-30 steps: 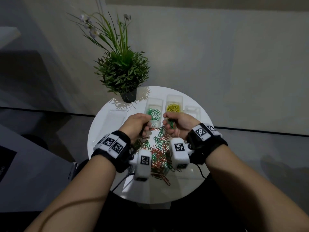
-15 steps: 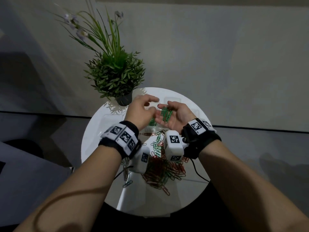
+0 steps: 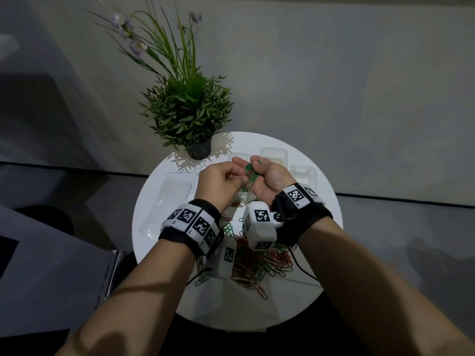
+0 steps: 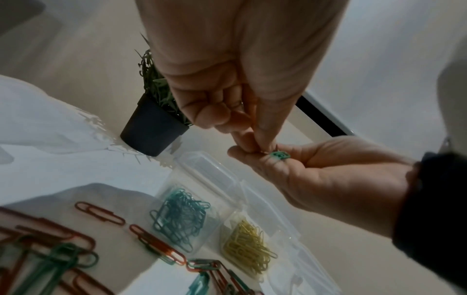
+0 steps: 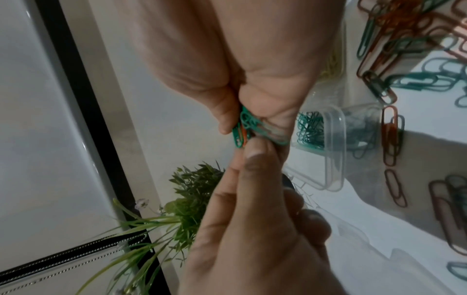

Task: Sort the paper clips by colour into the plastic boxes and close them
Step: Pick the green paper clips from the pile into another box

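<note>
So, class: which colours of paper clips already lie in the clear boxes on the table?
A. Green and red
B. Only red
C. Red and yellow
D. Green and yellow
D: the left wrist view shows green clips in one box and yellow clips in the next, while the red clips lie loose on the table.

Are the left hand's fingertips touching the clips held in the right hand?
Touching. The right wrist view shows the left hand pinching the green clips held by the right hand.
</note>
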{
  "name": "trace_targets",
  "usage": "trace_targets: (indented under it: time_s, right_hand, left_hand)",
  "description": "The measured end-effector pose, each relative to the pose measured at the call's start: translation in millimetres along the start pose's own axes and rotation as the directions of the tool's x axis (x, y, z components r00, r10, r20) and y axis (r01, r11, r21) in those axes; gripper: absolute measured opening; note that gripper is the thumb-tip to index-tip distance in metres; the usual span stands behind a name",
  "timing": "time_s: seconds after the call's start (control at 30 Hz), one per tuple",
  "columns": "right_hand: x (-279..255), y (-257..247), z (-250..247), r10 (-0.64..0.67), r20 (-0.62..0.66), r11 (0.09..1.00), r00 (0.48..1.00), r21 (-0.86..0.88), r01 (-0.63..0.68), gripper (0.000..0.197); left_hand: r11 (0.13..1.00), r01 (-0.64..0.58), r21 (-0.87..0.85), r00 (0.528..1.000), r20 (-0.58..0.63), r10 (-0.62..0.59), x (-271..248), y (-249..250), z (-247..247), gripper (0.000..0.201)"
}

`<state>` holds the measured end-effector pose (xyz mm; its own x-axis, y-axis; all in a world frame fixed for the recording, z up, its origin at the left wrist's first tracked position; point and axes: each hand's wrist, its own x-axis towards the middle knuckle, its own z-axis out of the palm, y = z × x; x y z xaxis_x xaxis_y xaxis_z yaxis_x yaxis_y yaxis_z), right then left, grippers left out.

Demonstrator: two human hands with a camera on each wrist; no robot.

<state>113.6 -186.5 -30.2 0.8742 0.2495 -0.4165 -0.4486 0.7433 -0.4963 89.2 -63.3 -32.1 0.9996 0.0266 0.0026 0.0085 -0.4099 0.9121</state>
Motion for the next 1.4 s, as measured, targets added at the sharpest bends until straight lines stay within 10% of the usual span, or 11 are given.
trace_targets:
  time_s: [0.7, 1.2, 1.4]
  right_hand:
    - [-5, 15, 0, -0.036, -0.034, 0.998, 0.999, 0.041, 0.038, 0.025]
    - [8, -6, 6, -0.066, -0.202, 0.985, 0.977, -0.169, 0.031, 0.027]
    - [26, -14, 21, -0.259, -0.024, 0.465, 0.965, -0.879, 0.103, 0.008]
  left_hand:
    - [0.982, -0.027, 0.187, 0.995, -0.093, 0.045, 1, -5, -8, 0.011]
    - [0.983, 0.068, -0.168, 0.981, -0.168, -0.097, -7, -8, -22, 0.016]
    - [0.984, 0.131, 0.124, 0.991, -0.055, -0.125, -34, -34, -29, 0.017]
